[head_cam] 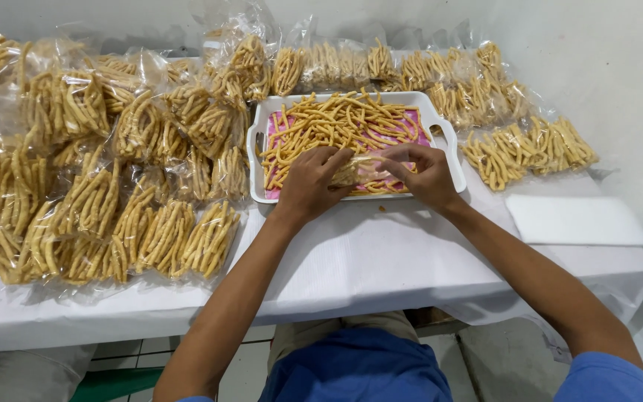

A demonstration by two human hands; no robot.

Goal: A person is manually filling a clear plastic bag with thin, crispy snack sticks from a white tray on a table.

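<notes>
Both hands meet over the near edge of a white tray (440,126): the left hand (310,182) and right hand (427,175) are each closed on a small clear bag (351,173) of yellow snack sticks held between them. Loose sticks (336,123) fill the tray on the table (381,260). Filled bags (113,193) are piled at left and along the far side.

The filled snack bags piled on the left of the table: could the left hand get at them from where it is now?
Probably yes. The left hand is over the white tray, with the filled snack bags just beside the tray's left edge and nothing between. However, both hands seem to hold a small clear bag, so it would need releasing.
</notes>
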